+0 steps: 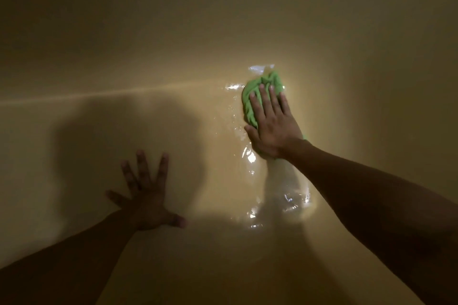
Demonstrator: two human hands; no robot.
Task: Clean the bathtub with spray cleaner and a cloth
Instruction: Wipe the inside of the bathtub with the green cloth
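Bathtub surface (148, 32) is being shown as smooth and hard, cream, semi-gloss: a light streak is being reflected across it. Cloth (262, 84) is being shown as soft green fabric, matt, bunched into folds. Wet film (285, 193) is being seen on the tub beside and below the cloth, glossy, glints being thrown back.

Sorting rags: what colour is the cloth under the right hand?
Bright green; the cloth shows best in the head view.

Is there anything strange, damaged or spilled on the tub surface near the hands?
Nothing looks damaged. The right hand presses the green cloth flat on the bathtub, beside a glossy wet streak, normal for wiping. The left hand rests spread on it.
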